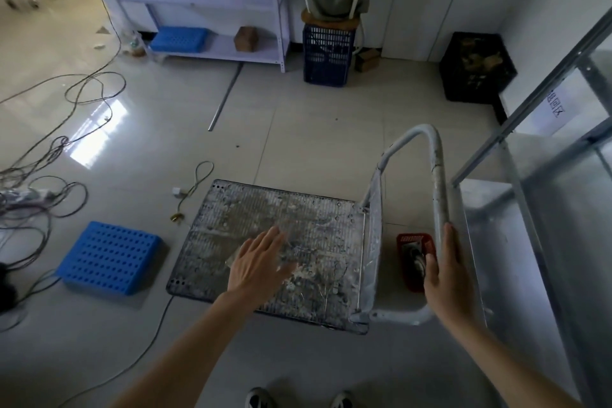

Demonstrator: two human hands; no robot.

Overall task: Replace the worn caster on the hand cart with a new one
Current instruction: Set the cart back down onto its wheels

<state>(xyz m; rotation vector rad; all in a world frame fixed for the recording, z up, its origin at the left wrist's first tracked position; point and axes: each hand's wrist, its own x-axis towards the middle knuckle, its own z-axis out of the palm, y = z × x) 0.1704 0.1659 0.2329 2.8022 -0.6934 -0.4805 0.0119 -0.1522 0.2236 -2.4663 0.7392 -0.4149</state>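
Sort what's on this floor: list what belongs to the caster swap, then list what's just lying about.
For the job:
- hand cart, standing on the floor
- cart handle, right hand on it
- new caster in its red pack
- left hand, open above the deck

Lying about:
- blue perforated block
- loose cables
- metal rod
- blue crate
- black crate

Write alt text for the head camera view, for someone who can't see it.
A person's right hand grips the handle of a dirty hand cart on a tiled floor while the left hand hovers open over its deck; a packaged caster lies beside it.
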